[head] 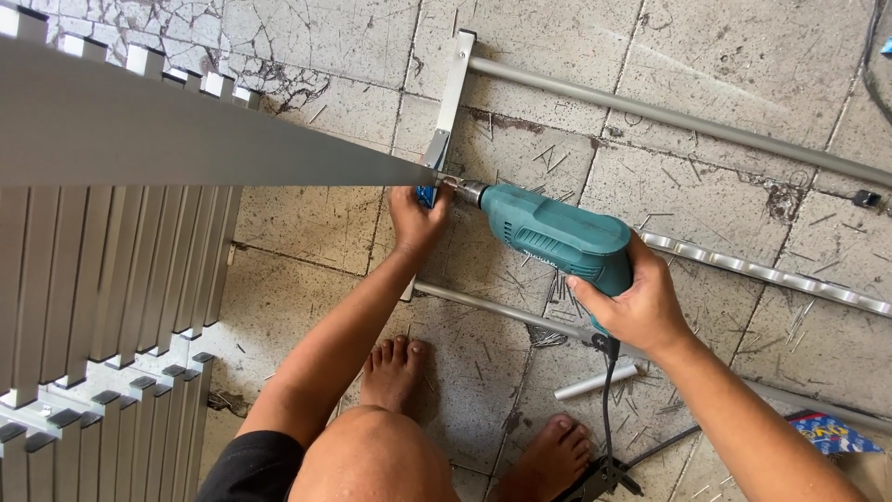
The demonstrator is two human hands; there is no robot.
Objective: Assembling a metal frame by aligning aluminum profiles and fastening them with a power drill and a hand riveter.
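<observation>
Head view: your right hand (641, 302) grips the teal drill (557, 237), its long axis pointing left at the aluminium bar (446, 112) your left hand (418, 218) clasps, nearer the bit.

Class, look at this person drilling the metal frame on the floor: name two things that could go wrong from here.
1. The left hand steadies the upright bar right beside the drill tip; a slip could likely hit the fingers.
2. The bare feet stand among loose nails and near the cord; a puncture or trip seems possible.
</observation>
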